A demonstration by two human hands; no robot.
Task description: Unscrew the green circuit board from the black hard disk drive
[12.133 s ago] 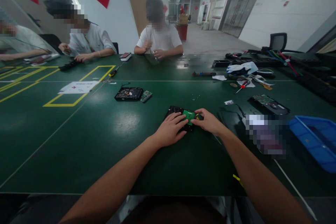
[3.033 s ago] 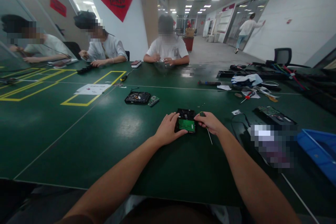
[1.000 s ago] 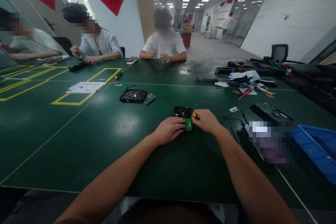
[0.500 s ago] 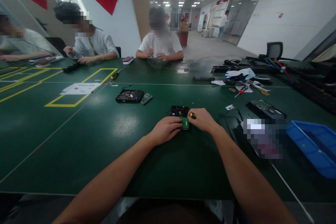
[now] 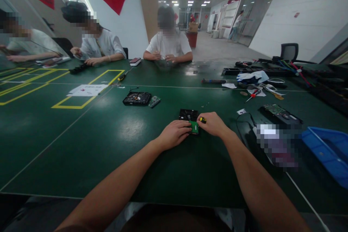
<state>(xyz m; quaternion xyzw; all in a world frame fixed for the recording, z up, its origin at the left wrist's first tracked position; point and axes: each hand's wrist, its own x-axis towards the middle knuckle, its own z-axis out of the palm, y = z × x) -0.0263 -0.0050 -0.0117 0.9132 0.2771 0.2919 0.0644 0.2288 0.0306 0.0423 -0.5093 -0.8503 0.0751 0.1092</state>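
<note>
A black hard drive with a green circuit board on its near part lies in front of me on the table. My left hand grips it from the left, fingers across the board and thumb along the near side. Between the fingers of my right hand is a screwdriver with a yellow and black handle. The hand is closed around it at the board's right edge; the screwdriver's tip is hidden. Several tiny light bits, perhaps screws, lie just beyond the drive.
An opened drive and a loose circuit board lie left of centre. To the right are another hard drive, a blurred-out device with a cable, and a blue bin. Gloves and tools lie farther back. Several people sit opposite.
The whole view has shifted slightly, so things appear a little farther right. Both hands keep the same place on the drive, and the screwdriver stays in my right hand.
</note>
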